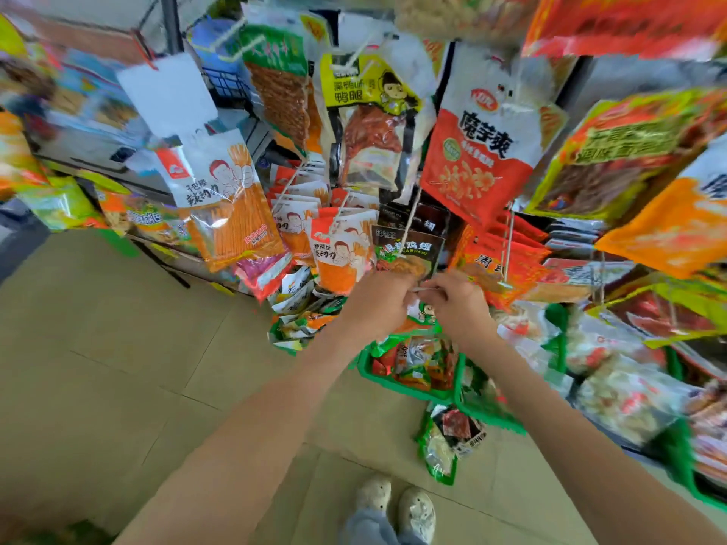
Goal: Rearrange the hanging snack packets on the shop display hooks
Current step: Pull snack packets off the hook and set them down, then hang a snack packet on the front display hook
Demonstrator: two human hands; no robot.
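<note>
Many snack packets hang on white display hooks in front of me. My left hand [379, 304] and my right hand [458, 304] meet just below a dark chicken-wing packet [407, 245]. Both pinch the end of a thin white hook [427, 288] between them, and a small packet [423, 310] shows under the fingers. To the left hangs an orange-and-white spicy-stick packet [342, 253]. Above hang a red-and-white konjac packet [480, 151] and a yellow duck-leg packet [369, 120]. A red packet stack [507, 261] hangs to the right.
Green baskets [397, 381] of small packets sit below my hands, and one green bag [440, 442] lies on the tiled floor [137, 348]. Shelves of bagged snacks [629, 379] fill the right side. My shoes [397, 501] stand at the bottom.
</note>
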